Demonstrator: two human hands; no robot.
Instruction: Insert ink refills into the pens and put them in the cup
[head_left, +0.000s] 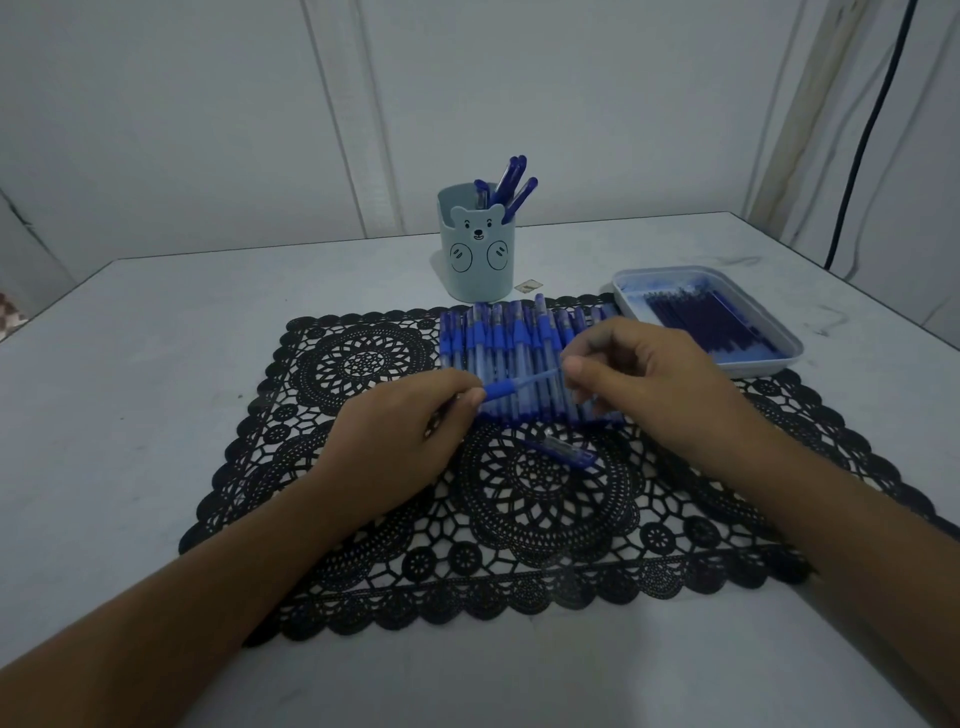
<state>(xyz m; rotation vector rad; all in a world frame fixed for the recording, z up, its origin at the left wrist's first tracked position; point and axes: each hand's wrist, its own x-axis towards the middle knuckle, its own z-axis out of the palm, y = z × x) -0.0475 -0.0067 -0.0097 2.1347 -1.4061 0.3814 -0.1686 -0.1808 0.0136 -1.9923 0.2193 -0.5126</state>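
Blue pen (519, 385), one, pinched at both ends by left hand (395, 431) and right hand (639, 384), above one row of pens (509, 343) at the mat's (363, 364) far edge. One cap (563, 449) lies mid-mat. Beyond, one cup (478, 260) holds four pens (511, 179); one tray (779, 358), refills (696, 317) uncountable.

The light was dim, cool and bluish, with soft, faint shadows. The right hand (639, 384) was slightly motion-blurred, and wide-angle distortion bent the far edges of the tabletop (156, 364).

home room, lace placemat (519, 519), bear cup (475, 254)
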